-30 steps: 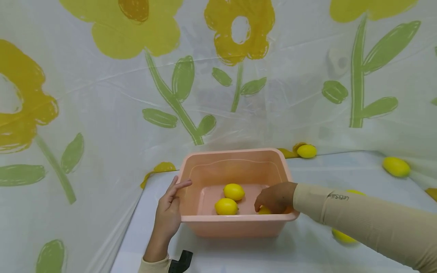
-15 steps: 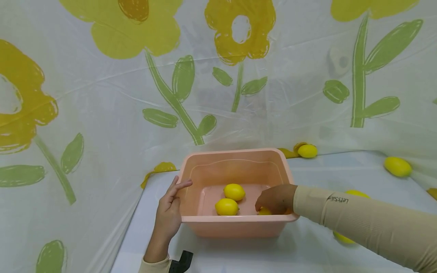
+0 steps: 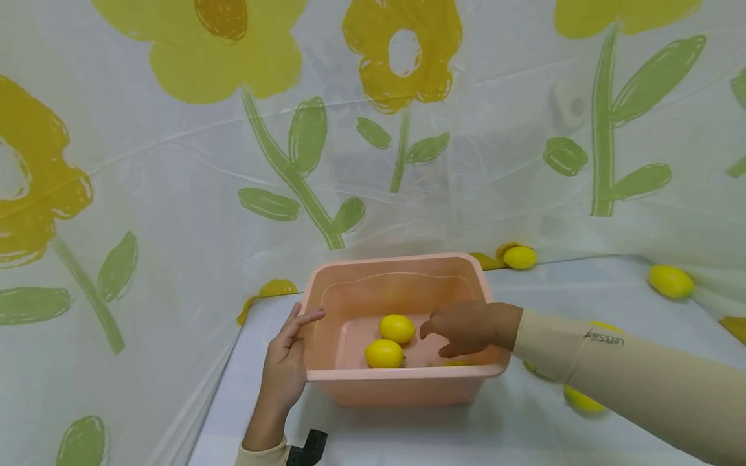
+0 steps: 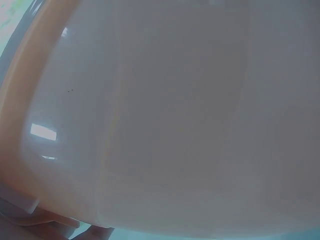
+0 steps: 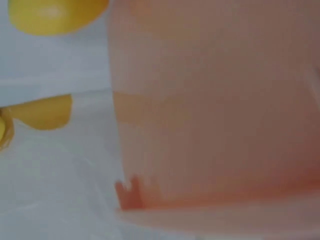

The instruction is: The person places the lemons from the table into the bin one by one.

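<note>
- 1 lg. floral sheet (image 3: 495, 149) hanging behind everything; full spread in head view only, R wrist view gets just a strip.
- Counter (image 3: 408, 433), pale top, under the rest.
- Pink basin (image 3: 402, 391), upright on counter. Looks like stiff, smooth plastic: prob. light, not esp. fragile, could skid if nudged. Best hold = rim, thumb one side, fingers under lip, ideally both ends at once.
- Beige sleeve (image 3: 618, 382) on R arm, across basin's R rim, hiding some counter.
- R hand (image 3: 472, 329) over basin's R half: fingers spread, thumb well off them, grip fairly wide, nothing in it AFAICT.
- L hand (image 3: 283, 369) at L rim: grip loose, fingers mostly extended, 1 laid over the edge; touches basin, no clear pinch.
- Lemons, 2 in plain sight in basin: far one (image 3: 397, 329) & near one (image 3: 384, 354), close together, can't tell if touching. Sliver of a 3rd (image 3: 459, 364) by near wall, mostly hidden. Others outside: 1 at back (image 3: 520, 257), 1 far R (image 3: 671, 281), more partly behind sleeve. Prob. light, firm, slick, apt to roll; take round the middle, fingertips opp. thumb.
- Tiny stuff: glints & dark specks on basin wall, L wrist view only; no lemon there. R wrist view: 1 lemon outside basin, cropped; blurry, no fingers.
</note>
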`<control>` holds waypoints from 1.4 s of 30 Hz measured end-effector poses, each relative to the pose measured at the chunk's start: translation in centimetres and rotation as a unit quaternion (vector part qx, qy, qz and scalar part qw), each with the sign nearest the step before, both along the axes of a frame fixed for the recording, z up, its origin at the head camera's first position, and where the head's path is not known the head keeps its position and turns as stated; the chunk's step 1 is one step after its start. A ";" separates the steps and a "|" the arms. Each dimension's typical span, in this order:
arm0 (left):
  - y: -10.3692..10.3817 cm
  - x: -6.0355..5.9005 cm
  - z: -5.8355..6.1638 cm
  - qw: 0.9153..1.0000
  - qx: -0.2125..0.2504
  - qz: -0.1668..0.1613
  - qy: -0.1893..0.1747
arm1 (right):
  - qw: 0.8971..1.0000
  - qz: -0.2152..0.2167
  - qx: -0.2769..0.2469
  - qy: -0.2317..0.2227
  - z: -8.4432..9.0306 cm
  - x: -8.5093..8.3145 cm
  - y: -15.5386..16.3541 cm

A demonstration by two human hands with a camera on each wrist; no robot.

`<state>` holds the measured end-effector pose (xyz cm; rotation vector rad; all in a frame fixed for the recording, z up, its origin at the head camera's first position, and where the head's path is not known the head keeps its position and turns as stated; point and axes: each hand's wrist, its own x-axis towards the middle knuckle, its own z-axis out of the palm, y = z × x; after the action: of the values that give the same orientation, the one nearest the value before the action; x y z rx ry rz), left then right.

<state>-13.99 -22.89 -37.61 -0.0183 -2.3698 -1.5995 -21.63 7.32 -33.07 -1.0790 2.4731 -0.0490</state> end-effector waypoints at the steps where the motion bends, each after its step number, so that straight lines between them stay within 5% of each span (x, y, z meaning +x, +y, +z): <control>1: 0.0 0.0 0.0 1.000 0.001 0.001 -0.001 | 1.000 0.003 -0.006 0.007 0.4 0.1 0.1; 8: 0.0 0.0 0.1 1.000 0.002 0.003 -0.001 | 0.995 0.005 -0.086 0.044 2.2 0.9 1.0; 17: 0.1 0.0 -0.1 1.000 0.002 0.002 -0.001 | 0.975 0.018 -0.176 0.133 2.7 2.5 3.2; 26: 0.0 0.0 0.0 1.000 0.001 0.000 -0.001 | 0.939 0.034 -0.267 0.214 2.3 3.9 5.4; 34: 0.0 0.1 0.1 1.000 0.002 0.001 -0.002 | 0.895 0.033 -0.355 0.267 1.6 5.1 6.9; 42: 0.1 0.1 0.0 1.000 0.005 -0.001 0.002 | 0.893 -0.037 -0.354 0.274 0.6 7.0 8.7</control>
<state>-13.92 -22.81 -37.58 -0.0218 -2.3598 -1.6120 -14.65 16.04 -32.51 -1.4247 3.1070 -0.8374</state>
